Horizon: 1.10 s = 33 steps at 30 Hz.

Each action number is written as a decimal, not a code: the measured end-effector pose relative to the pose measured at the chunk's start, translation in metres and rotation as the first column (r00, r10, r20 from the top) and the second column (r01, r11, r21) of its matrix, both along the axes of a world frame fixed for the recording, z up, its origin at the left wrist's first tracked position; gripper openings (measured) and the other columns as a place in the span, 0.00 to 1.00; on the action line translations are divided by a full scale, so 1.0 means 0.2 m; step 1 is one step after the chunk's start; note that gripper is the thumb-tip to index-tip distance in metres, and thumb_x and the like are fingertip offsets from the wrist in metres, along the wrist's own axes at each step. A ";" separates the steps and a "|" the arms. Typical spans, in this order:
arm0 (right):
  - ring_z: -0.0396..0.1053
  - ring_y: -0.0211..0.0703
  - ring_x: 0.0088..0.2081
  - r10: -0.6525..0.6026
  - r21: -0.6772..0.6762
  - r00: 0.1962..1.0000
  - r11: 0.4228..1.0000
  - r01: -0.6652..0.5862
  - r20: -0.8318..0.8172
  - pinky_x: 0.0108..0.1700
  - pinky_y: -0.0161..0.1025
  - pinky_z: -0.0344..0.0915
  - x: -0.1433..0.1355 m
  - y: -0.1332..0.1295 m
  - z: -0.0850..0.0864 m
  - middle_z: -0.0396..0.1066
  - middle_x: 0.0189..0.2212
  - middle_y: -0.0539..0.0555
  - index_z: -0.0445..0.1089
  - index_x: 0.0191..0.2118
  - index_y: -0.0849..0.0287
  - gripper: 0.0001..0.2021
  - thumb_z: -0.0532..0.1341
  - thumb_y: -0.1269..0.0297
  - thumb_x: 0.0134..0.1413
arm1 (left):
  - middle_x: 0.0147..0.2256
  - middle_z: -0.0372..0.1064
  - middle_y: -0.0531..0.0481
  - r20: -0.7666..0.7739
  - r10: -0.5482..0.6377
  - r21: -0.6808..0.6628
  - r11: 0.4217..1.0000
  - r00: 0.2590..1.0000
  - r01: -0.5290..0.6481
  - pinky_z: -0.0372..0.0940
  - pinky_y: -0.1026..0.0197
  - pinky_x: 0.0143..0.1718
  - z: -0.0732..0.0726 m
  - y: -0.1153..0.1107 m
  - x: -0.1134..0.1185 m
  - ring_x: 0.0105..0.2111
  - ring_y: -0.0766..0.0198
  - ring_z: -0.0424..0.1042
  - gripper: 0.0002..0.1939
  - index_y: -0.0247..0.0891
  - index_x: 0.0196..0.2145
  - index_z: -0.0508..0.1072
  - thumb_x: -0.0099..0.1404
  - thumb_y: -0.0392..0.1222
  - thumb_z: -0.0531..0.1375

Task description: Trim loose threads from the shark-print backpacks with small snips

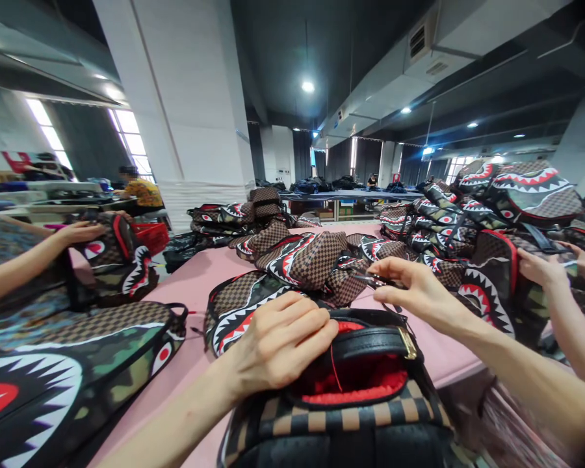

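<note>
A backpack (322, 416) with a brown-and-black checkered front stands close before me, its top open on a red lining. My left hand (287, 338) is closed over the left side of its opening; the fingertips are partly hidden. Across the top runs a black carry handle (370, 344) with a gold metal piece at its right end. A loose red thread (335, 367) hangs near my left fingers. Above the far right of the bag, my right hand (414, 286) pinches small dark thread snips (374, 279), whose tips point left, apart from the backpack.
More shark-mouth backpacks (302, 257) lie on the pink table (190, 351), with a tall pile (448, 227) at right. A large one (102, 357) sits at left. Co-workers' hands handle bags on both sides, one at left (80, 232), another at right (541, 266). A white pillar (185, 97) rises behind.
</note>
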State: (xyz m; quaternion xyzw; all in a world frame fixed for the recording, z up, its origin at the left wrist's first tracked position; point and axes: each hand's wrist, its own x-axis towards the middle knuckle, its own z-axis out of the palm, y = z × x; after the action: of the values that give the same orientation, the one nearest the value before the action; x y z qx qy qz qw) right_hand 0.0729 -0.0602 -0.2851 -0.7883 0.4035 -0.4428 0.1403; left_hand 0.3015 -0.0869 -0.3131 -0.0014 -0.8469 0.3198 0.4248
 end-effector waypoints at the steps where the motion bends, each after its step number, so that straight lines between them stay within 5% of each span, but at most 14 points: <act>1: 0.66 0.37 0.36 0.015 -0.013 1.000 1.000 -0.015 0.005 0.37 0.33 0.62 0.02 -0.01 0.01 0.69 0.36 0.53 0.68 0.42 0.63 0.17 0.65 0.65 0.44 | 0.29 0.67 0.48 -0.025 0.000 0.063 0.998 1.000 0.002 0.57 0.63 0.30 -0.01 -0.01 0.00 0.29 0.68 0.62 0.06 0.31 0.35 0.69 0.60 0.29 0.55; 3: 0.66 0.35 0.34 0.083 -0.092 0.993 0.992 -0.091 -0.089 0.36 0.31 0.61 0.05 -0.02 0.03 0.70 0.34 0.52 0.70 0.42 0.62 0.16 0.65 0.66 0.44 | 0.28 0.66 0.50 -0.084 0.001 0.292 0.956 0.996 0.024 0.56 0.65 0.30 -0.02 -0.01 -0.01 0.28 0.69 0.62 0.04 0.34 0.33 0.70 0.60 0.31 0.56; 5: 0.65 0.33 0.29 0.156 -0.164 0.966 0.968 -0.191 -0.205 0.32 0.30 0.60 0.06 -0.04 0.05 0.69 0.29 0.52 0.72 0.38 0.63 0.10 0.63 0.66 0.47 | 0.27 0.65 0.51 -0.124 0.038 0.621 0.783 0.992 0.048 0.56 0.67 0.30 -0.01 0.00 -0.03 0.28 0.71 0.62 0.05 0.34 0.29 0.71 0.61 0.34 0.56; 7: 0.65 0.33 0.29 0.244 -0.120 0.931 0.951 -0.284 -0.271 0.31 0.30 0.60 0.06 -0.06 0.07 0.69 0.27 0.52 0.73 0.34 0.65 0.09 0.64 0.66 0.47 | 0.25 0.64 0.52 -0.120 0.102 0.903 0.425 0.987 0.066 0.55 0.69 0.28 0.02 0.00 -0.05 0.25 0.72 0.61 0.08 0.32 0.26 0.70 0.60 0.38 0.55; 9: 0.66 0.34 0.31 0.313 0.005 0.896 0.945 -0.328 -0.315 0.32 0.29 0.61 0.03 -0.08 0.09 0.70 0.29 0.54 0.73 0.34 0.67 0.08 0.64 0.67 0.46 | 0.21 0.60 0.53 -0.125 0.153 0.992 0.036 0.980 0.120 0.51 0.69 0.23 0.04 0.00 -0.08 0.21 0.73 0.56 0.12 0.30 0.24 0.68 0.57 0.43 0.56; 10: 0.67 0.34 0.31 0.331 0.058 0.879 0.942 -0.332 -0.344 0.33 0.29 0.61 0.02 -0.08 0.10 0.70 0.30 0.54 0.73 0.35 0.67 0.08 0.63 0.68 0.47 | 0.19 0.58 0.54 -0.144 0.164 0.981 -0.109 0.976 0.163 0.49 0.69 0.22 0.05 -0.01 -0.09 0.20 0.74 0.53 0.13 0.30 0.24 0.67 0.55 0.45 0.58; 13: 0.66 0.35 0.34 0.273 0.063 0.843 0.959 -0.277 -0.464 0.34 0.30 0.60 0.03 -0.06 0.11 0.71 0.33 0.53 0.72 0.39 0.64 0.12 0.63 0.67 0.47 | 0.20 0.57 0.53 -0.200 0.170 0.913 -0.324 0.965 0.247 0.47 0.69 0.22 0.05 -0.03 -0.12 0.20 0.74 0.52 0.18 0.28 0.23 0.65 0.48 0.49 0.61; 18: 0.66 0.37 0.30 -0.055 -0.108 0.777 0.994 -0.016 -0.627 0.30 0.31 0.55 0.15 0.01 0.09 0.70 0.28 0.51 0.71 0.34 0.61 0.10 0.61 0.74 0.41 | 0.20 0.57 0.53 -0.177 0.152 0.893 -0.390 0.972 0.224 0.46 0.69 0.22 0.02 -0.05 -0.13 0.20 0.74 0.51 0.21 0.28 0.23 0.65 0.44 0.52 0.63; 21: 0.63 0.34 0.25 -0.088 -0.121 0.800 0.992 0.019 -0.594 0.27 0.30 0.51 0.14 0.00 0.07 0.68 0.23 0.50 0.71 0.29 0.63 0.10 0.56 0.80 0.39 | 0.20 0.57 0.53 -0.183 0.179 0.895 -0.375 0.967 0.239 0.46 0.68 0.23 0.02 -0.05 -0.12 0.20 0.74 0.51 0.21 0.29 0.23 0.64 0.45 0.52 0.63; 23: 0.61 0.33 0.23 -0.104 -0.169 0.887 0.985 0.029 -0.451 0.26 0.29 0.51 0.05 -0.04 0.07 0.67 0.21 0.51 0.70 0.27 0.65 0.06 0.56 0.76 0.45 | 0.20 0.56 0.53 -0.184 0.195 0.896 -0.370 0.963 0.246 0.46 0.68 0.22 0.02 -0.06 -0.11 0.19 0.74 0.51 0.21 0.29 0.23 0.64 0.45 0.52 0.62; 25: 0.60 0.33 0.23 -0.202 -0.241 0.937 0.961 0.134 -0.283 0.26 0.30 0.52 -0.09 -0.10 0.09 0.66 0.20 0.52 0.68 0.25 0.67 0.12 0.54 0.64 0.53 | 0.19 0.56 0.53 -0.188 0.202 0.898 -0.360 0.961 0.251 0.45 0.68 0.22 0.01 -0.07 -0.11 0.19 0.74 0.51 0.21 0.29 0.22 0.63 0.45 0.52 0.62; 28: 0.62 0.35 0.23 -0.353 -0.197 0.910 0.929 0.314 -0.217 0.25 0.31 0.54 -0.27 -0.16 0.12 0.67 0.20 0.53 0.70 0.24 0.66 0.18 0.55 0.55 0.52 | 0.20 0.57 0.53 -0.208 0.188 0.902 -0.343 0.960 0.262 0.46 0.68 0.22 0.00 -0.09 -0.11 0.20 0.73 0.52 0.21 0.29 0.23 0.64 0.45 0.52 0.62; 30: 0.65 0.38 0.26 -0.308 -0.086 0.930 0.951 0.296 -0.200 0.28 0.32 0.58 -0.29 -0.15 0.10 0.69 0.23 0.54 0.72 0.27 0.66 0.15 0.56 0.57 0.51 | 0.20 0.57 0.52 -0.206 0.177 0.909 -0.329 0.962 0.255 0.47 0.68 0.23 0.00 -0.11 -0.11 0.20 0.73 0.53 0.21 0.29 0.23 0.64 0.45 0.53 0.62; 33: 0.68 0.40 0.31 -0.057 0.080 0.972 0.994 0.077 -0.228 0.33 0.32 0.60 -0.18 -0.07 0.03 0.71 0.28 0.53 0.73 0.36 0.65 0.13 0.57 0.62 0.49 | 0.20 0.56 0.53 -0.164 0.187 0.934 -0.286 0.969 0.213 0.47 0.68 0.23 0.00 -0.12 -0.12 0.20 0.72 0.52 0.22 0.30 0.23 0.63 0.45 0.55 0.61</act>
State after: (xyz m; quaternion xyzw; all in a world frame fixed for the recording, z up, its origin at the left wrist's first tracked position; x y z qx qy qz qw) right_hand 0.0377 -0.0737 -0.2782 -0.8124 0.4623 -0.3367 0.1132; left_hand 0.2770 -0.1109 -0.3123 0.3702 -0.6984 -0.4966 0.3586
